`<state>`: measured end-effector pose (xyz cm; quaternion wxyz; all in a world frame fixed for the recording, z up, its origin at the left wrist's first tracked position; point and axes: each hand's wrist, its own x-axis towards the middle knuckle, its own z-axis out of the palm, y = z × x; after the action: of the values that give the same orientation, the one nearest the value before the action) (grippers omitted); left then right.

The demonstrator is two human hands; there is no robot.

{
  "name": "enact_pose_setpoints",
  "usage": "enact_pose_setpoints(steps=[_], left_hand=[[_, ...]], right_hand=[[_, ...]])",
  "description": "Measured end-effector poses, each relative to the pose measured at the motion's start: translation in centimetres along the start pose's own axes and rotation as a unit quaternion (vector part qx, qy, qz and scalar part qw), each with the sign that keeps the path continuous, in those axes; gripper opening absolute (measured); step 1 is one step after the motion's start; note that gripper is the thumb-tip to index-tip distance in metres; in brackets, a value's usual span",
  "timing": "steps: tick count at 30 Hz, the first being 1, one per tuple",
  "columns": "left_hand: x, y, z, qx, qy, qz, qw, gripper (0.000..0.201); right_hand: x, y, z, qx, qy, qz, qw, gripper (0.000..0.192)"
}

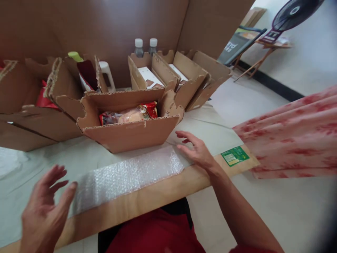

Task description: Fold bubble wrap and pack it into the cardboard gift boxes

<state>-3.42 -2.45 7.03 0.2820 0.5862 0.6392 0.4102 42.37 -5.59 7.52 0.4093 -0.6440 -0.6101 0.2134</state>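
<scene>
Across the table, a cardboard box is standing behind bubble wrap that is lying along the front edge, risking a slip if brushed; left hand and right hand, empty, are hovering open near its ends.

On the grey panel at the upper right we can pick out white lettering ending in what looks like "yd", with a second line under it too blurred for us to read. We also see a green label on the wooden table edge, its print too small to make out. Nor can we read the markings on the red-and-clear packet inside the front cardboard box.
</scene>
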Motion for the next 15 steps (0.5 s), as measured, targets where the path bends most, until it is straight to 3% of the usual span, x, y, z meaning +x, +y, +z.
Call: enact_pose_setpoints(steps=[3,6,10,15], left_hand=[[3.3,4.1,4.9,-0.048,-0.085,0.054,0.994,0.079],[4.8,6.7,8.5,-0.055,-0.156,0.062,0.984,0.063],[4.3,6.4,9.3,-0.029,-0.141,0.044,0.989,0.052],[4.5,5.4,8.9,-0.011,-0.112,0.058,0.992,0.052]], right_hand=[[1.8,-0.9,1.8,0.025,-0.033,-0.003,0.999,0.070],[3.7,-1.9,3.3,0.035,-0.054,0.001,0.998,0.059],[5.4,-2.6,4.4,0.055,-0.062,-0.005,0.997,0.037],[6.4,-2.5,5.1,0.066,-0.063,-0.015,0.996,0.041]])
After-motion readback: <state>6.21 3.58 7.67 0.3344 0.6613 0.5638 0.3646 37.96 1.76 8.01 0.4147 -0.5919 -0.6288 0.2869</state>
